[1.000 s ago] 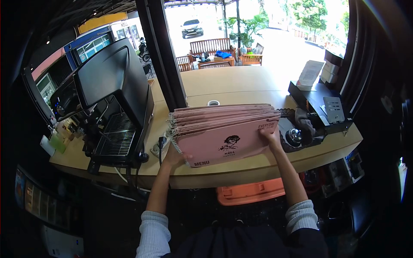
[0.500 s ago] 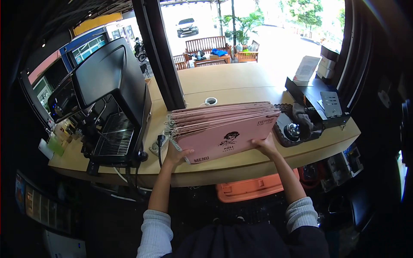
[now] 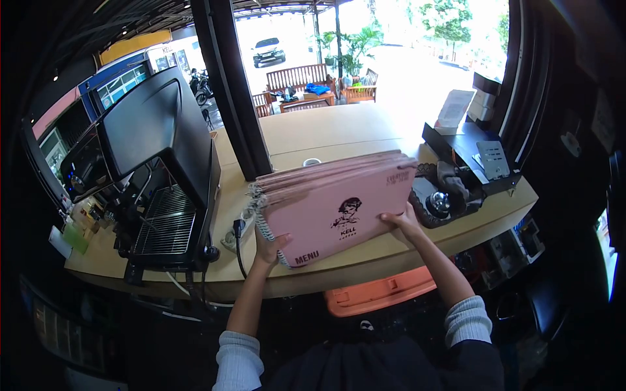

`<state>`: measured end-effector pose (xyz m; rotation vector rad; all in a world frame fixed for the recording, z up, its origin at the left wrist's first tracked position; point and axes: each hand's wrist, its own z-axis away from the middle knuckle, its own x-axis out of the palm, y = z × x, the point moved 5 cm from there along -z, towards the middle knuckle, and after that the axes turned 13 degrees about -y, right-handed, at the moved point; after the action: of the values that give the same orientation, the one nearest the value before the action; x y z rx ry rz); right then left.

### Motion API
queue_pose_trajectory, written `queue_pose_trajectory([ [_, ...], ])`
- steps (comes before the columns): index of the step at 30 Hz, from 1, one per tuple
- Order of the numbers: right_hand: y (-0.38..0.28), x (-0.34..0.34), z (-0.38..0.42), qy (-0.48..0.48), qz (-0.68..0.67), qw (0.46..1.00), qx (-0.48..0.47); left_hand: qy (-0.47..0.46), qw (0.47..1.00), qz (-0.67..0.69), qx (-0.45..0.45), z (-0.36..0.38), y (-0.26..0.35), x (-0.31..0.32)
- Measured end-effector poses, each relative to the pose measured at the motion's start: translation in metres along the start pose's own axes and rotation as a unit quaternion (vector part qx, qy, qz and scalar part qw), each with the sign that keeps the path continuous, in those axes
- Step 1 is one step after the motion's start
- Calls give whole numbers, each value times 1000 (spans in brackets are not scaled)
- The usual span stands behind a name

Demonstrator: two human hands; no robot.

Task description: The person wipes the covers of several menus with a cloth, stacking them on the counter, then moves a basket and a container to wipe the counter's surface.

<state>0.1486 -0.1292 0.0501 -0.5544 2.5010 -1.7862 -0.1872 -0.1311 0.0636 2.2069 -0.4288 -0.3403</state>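
Left hand (image 3: pixel 270 249): fingers grasp the lower left, spiral-bound edge of the pink menus (image 3: pixel 310 225), held above the near side of the pale counter (image 3: pixel 339 127). Cover reads "MENU", "KELL coffee", "EVERYDAY"; line beneath blurred. Cover shows more upright than before. Right hand (image 3: pixel 405 225): fingers grasp the lower right edge.

The menus (image 3: pixel 332 228) are between machine (image 3: pixel 145 130) and bell (image 3: pixel 439 204), a cup (image 3: pixel 312 161) (seemingly) behind.

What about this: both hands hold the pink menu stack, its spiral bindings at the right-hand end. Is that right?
Not quite: the head view shows the spiral bindings at the left-hand end, by the left hand. That hand and the right hand do hold the pink menu stack.
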Motion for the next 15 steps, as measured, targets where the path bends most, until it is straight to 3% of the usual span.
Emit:
queue_pose_trajectory([
  [2,-19,-15,-21,-20,194,981,24,34,991,104,-82,0,-27,-1],
  [4,-54,-11,-48,-45,190,980,47,77,983,126,-106,-6,-37,6],
  [6,-78,-22,-81,-67,248,956,139,135,954,235,-125,-19,-52,13],
  [8,-93,-48,-115,-86,105,964,228,174,930,312,-90,-39,-52,30],
  [9,-112,-54,-126,-123,84,966,213,204,897,387,-55,-52,-51,39],
  [10,-118,-63,-141,-178,50,967,177,202,899,386,-47,-68,-49,48],
  [12,-113,-63,-147,-145,-133,979,56,232,884,405,14,-87,-48,61],
  [13,-86,-68,-155,-200,-220,955,-12,235,884,404,14,-95,-58,63],
  [15,-57,-33,-145,-150,-192,969,45,231,879,413,51,-111,-77,63],
])
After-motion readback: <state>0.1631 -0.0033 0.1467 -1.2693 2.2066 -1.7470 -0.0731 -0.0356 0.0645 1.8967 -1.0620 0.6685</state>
